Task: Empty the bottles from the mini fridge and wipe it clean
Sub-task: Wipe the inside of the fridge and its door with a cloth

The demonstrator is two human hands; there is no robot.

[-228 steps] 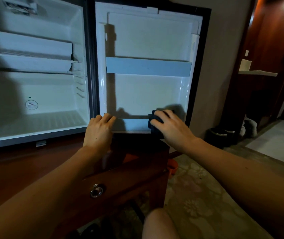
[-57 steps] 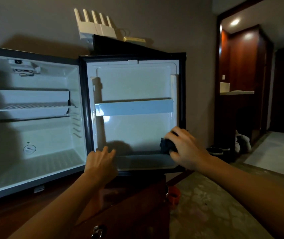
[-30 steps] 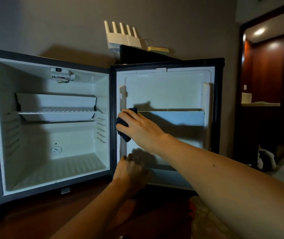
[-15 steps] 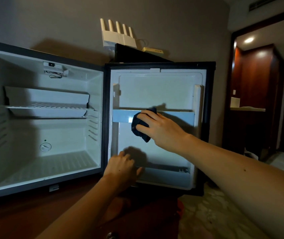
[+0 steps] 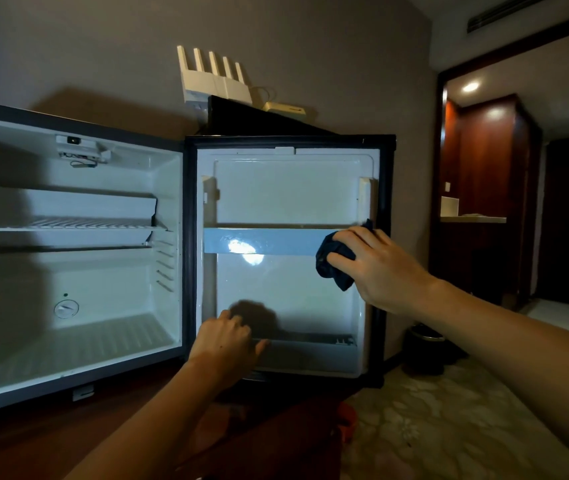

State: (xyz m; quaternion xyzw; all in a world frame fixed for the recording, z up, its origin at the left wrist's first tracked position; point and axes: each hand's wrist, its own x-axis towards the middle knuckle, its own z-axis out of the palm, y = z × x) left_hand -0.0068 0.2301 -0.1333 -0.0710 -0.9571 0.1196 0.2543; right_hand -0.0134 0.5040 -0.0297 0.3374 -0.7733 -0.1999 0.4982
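Since 0.5 s ago the cloth [image 5: 334, 262] slid left→right along the door rail [image 5: 262, 241]. Fridge [image 5: 68, 271] at left has no bottles, door [image 5: 290, 265] open right. Left hand [image 5: 227, 341] curls on the door's bottom shelf edge; right hand [image 5: 376, 268] grips the cloth, at the rail's right end. Step: wiping the door. Next, prob. a lower pass. Rail's long axis runs left-right.

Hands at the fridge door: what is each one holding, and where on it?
The right hand grips a bunched dark cloth against the door rail's right end. The left hand rests on the bottom door shelf's left edge.
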